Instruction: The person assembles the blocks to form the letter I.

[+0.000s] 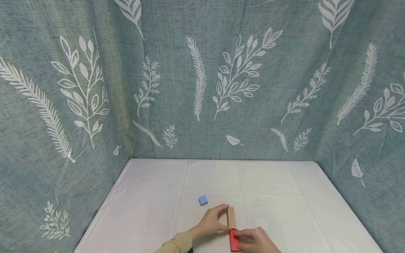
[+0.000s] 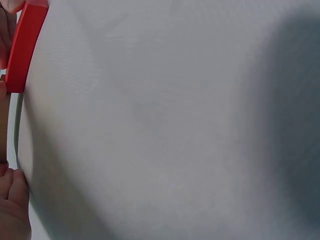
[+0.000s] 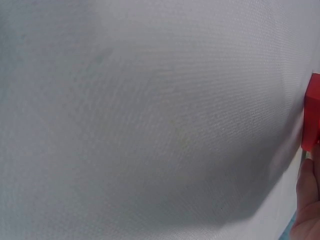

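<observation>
My left hand (image 1: 211, 221) spans a slim tan block (image 1: 231, 218) lengthwise, fingertips at its far end and thumb at its near end. Directly below, end to end with the tan block, lies a red oblong block (image 1: 234, 241) on the table. From the right side, my right hand (image 1: 257, 239) grips the red block. In the left wrist view the red block (image 2: 27, 45) fills the upper left corner, with the tan block (image 2: 3, 127) at the left edge. The right wrist view has only part of the red block (image 3: 312, 112) and of my right hand (image 3: 307, 200).
A small blue cube (image 1: 203, 200) sits on the white-covered table (image 1: 158, 189), beyond and to the left of my left hand. Grey-green curtains (image 1: 177, 80) with white leaf prints surround the table at the back and both sides.
</observation>
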The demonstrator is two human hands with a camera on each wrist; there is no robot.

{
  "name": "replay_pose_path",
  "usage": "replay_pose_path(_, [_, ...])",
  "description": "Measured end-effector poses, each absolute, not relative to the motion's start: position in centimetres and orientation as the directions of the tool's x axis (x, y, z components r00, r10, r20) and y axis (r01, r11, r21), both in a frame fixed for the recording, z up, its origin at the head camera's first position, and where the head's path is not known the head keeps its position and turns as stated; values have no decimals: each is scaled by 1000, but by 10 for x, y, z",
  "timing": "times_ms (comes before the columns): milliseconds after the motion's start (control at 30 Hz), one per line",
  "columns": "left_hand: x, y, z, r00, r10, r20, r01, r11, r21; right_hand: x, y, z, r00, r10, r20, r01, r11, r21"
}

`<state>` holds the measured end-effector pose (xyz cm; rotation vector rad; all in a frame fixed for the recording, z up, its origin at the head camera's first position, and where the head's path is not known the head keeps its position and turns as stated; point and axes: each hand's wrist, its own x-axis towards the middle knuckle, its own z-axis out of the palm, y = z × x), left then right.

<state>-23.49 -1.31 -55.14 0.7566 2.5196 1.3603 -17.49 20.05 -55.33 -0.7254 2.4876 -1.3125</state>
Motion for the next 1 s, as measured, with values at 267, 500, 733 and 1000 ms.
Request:
replay_pose_path(267, [-239,-13,-550,-849,527,37,340,491,802,-175,200,-551,-848,-530,26,-326,481,-814])
replay_pose_path(500, [-241,-14,-544,-827,561,18,371,521,769,-174,200,-549,-846,-532,37,-335,477,-813])
replay_pose_path(733, [-242,-13,-540,-823,568,-22,366,560,743,-175,201,-551,-841,-537,65,-362,470,-805])
replay_pose_path(1000, [-244,-13,-538,-808,586,-53,372,578,727,-174,202,-553,-831,-548,99,-392,451,-802])
